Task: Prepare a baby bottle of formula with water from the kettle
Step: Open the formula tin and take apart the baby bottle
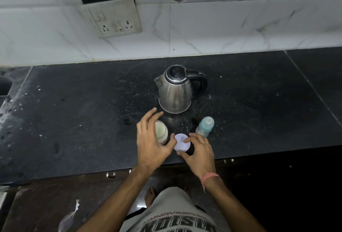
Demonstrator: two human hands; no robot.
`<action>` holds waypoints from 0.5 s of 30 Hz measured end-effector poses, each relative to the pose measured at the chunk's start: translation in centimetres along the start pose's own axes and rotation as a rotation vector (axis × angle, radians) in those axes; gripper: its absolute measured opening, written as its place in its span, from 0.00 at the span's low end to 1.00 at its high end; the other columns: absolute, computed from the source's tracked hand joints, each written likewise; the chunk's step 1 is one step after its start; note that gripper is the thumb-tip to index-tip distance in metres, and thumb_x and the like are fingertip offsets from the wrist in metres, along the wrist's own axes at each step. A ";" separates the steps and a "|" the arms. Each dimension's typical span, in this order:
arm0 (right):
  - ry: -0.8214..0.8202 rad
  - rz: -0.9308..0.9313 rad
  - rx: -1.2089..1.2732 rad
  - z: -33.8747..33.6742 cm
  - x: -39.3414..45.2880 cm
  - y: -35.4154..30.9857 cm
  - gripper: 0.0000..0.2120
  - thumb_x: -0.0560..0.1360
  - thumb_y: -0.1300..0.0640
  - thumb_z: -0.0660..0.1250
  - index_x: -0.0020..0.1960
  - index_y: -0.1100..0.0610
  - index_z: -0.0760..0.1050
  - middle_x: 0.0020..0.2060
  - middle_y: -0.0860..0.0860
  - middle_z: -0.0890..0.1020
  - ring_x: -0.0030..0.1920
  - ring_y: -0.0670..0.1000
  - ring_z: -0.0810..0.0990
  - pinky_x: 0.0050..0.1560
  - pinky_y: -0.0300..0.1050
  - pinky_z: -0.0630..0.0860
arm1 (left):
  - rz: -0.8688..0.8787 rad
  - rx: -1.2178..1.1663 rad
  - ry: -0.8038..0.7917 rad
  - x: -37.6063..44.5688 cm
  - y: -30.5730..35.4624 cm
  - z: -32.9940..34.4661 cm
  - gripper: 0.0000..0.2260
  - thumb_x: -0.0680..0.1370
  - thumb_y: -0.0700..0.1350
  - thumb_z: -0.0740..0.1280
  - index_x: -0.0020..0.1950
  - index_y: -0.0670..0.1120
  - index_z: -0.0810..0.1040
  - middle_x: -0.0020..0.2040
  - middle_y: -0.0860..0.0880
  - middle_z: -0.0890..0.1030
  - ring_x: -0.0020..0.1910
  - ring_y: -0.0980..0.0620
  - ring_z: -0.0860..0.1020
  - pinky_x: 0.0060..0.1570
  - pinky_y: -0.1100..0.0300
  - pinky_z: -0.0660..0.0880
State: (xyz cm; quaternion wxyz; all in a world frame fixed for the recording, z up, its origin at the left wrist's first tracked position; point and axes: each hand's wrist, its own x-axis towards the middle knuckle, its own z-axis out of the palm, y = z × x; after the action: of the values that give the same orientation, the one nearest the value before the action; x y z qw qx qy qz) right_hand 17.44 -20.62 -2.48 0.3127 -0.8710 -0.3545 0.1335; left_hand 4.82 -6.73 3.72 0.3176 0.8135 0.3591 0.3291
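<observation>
A steel kettle [175, 91] with a black lid and handle stands on the black counter [83, 120]. In front of it, an open glass jar [161, 133] holds pale powder. My left hand [151, 139] curls around the jar's left side, fingers spread, and I cannot tell if it touches the jar. A white round lid [181, 144] sits between my hands. My right hand [199, 153] pinches this lid by its rim, low over the counter. A baby bottle [205, 126] with a teal cap stands upright to the right of the lid.
A white tiled wall with a socket panel [114, 19] rises behind the counter. The edge of a sink [4, 85] shows at far left. The counter's front edge runs just below my hands. A plastic bag [68, 218] lies on the floor.
</observation>
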 end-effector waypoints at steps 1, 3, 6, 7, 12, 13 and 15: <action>0.024 -0.019 0.031 -0.8 -0.2 0.0 0.20 0.70 0.52 0.85 0.58 0.45 0.81 0.63 0.40 0.82 0.62 0.47 0.81 0.62 0.51 0.81 | 0.025 -0.024 -0.002 0.1 0.8 0.4 0.37 0.70 0.44 0.85 0.78 0.49 0.77 0.82 0.55 0.69 0.77 0.54 0.69 0.71 0.44 0.77; 0.089 -0.045 0.114 -2.6 -0.5 -0.2 0.20 0.73 0.64 0.78 0.59 0.46 0.80 0.56 0.37 0.82 0.51 0.44 0.82 0.50 0.52 0.84 | 0.069 -0.099 -0.029 0.3 2.3 1.4 0.34 0.71 0.39 0.83 0.76 0.47 0.78 0.82 0.54 0.69 0.80 0.52 0.71 0.71 0.43 0.78; 0.289 -0.077 0.173 -5.4 -0.3 -0.5 0.20 0.73 0.71 0.73 0.57 0.50 0.80 0.53 0.38 0.80 0.47 0.46 0.82 0.41 0.52 0.82 | 0.076 -0.213 -0.097 0.3 3.8 3.1 0.33 0.72 0.34 0.80 0.75 0.45 0.77 0.78 0.53 0.72 0.74 0.48 0.77 0.69 0.48 0.79; 0.334 -0.068 0.177 -6.2 -0.1 -0.5 0.19 0.73 0.69 0.73 0.58 0.51 0.79 0.53 0.40 0.80 0.48 0.47 0.82 0.41 0.53 0.82 | 0.066 -0.225 -0.137 0.2 4.2 3.7 0.33 0.72 0.34 0.79 0.76 0.45 0.76 0.76 0.54 0.73 0.70 0.49 0.78 0.67 0.49 0.80; 0.273 -0.001 0.098 -8.8 2.8 -0.1 0.22 0.76 0.54 0.78 0.68 0.47 0.76 0.63 0.41 0.75 0.60 0.49 0.80 0.55 0.55 0.83 | -0.016 -0.092 -0.364 0.1 4.2 7.8 0.37 0.74 0.47 0.82 0.81 0.52 0.71 0.74 0.56 0.76 0.71 0.57 0.76 0.69 0.54 0.78; 0.231 0.000 0.070 -9.0 3.5 0.0 0.24 0.76 0.52 0.78 0.69 0.46 0.76 0.64 0.42 0.75 0.63 0.49 0.80 0.57 0.54 0.83 | -0.042 -0.077 -0.396 0.3 4.1 8.7 0.38 0.75 0.51 0.82 0.82 0.52 0.71 0.75 0.55 0.76 0.72 0.56 0.76 0.70 0.54 0.78; 0.142 0.013 -0.013 -9.4 4.9 0.0 0.29 0.75 0.47 0.79 0.73 0.45 0.74 0.67 0.44 0.75 0.67 0.50 0.78 0.61 0.54 0.82 | -0.087 -0.056 -0.449 0.8 4.0 10.0 0.38 0.74 0.53 0.82 0.82 0.51 0.72 0.76 0.54 0.78 0.73 0.54 0.77 0.71 0.52 0.77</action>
State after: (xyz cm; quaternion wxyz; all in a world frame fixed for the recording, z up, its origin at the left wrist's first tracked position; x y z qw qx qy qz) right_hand 25.18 -21.37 4.72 0.3306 -0.8826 -0.3266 0.0709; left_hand 14.35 -11.06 1.13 0.4259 0.8410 0.3047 0.1356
